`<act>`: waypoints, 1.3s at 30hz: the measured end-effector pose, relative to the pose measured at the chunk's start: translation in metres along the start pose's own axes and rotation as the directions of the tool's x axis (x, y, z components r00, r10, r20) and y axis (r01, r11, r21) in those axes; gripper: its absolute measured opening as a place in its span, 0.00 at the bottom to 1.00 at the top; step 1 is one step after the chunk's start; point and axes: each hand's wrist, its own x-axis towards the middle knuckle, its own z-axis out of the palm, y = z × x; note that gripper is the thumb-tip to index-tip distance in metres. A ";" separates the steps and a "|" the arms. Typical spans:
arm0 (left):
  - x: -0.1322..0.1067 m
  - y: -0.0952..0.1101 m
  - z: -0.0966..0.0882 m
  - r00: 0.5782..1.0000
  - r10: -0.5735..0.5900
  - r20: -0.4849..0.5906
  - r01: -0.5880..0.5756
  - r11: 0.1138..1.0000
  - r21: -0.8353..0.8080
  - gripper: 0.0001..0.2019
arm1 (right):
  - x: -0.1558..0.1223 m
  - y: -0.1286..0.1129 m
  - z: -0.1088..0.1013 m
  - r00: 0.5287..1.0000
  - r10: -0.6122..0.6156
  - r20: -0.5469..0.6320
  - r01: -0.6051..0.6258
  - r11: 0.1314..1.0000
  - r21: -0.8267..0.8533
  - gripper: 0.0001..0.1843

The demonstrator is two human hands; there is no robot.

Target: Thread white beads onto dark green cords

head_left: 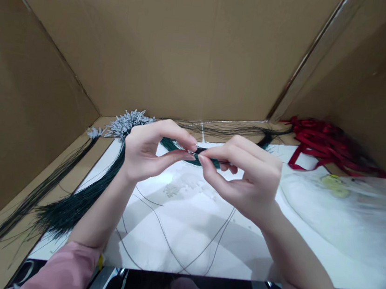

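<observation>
My left hand [153, 151] and my right hand [242, 169] are raised close together over the white tabletop, fingertips almost meeting. Each is closed in a pinch on a thin dark wire, whose details at the fingertips are too small to make out. Fine dark wires [164, 234] curve below both hands across the white surface. Beyond the fingers lies a dark green wire bundle [170, 145], partly hidden by them. Small whitish beads or pieces [173, 189] are scattered on the table beneath.
Left of my arm lies a thick dark green bundle [75, 210] topped by pale grey-blue tips [128, 122]. A thinner dark bundle [31, 204] runs along the cardboard. Red ribbon [324, 137] and a clear plastic bag [339, 214] lie right. Cardboard walls [161, 56] enclose the table.
</observation>
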 end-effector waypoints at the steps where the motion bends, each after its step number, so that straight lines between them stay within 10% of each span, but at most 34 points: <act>1: 0.000 0.000 0.000 1.000 -0.003 0.002 0.003 1.000 0.002 0.14 | 0.000 0.000 0.000 1.000 -0.001 -0.001 0.001 1.000 0.001 0.08; 39: 0.000 0.006 0.003 0.996 0.058 0.061 -0.064 0.993 0.101 0.14 | 0.000 0.000 0.001 1.000 0.021 0.023 -0.022 0.999 0.036 0.08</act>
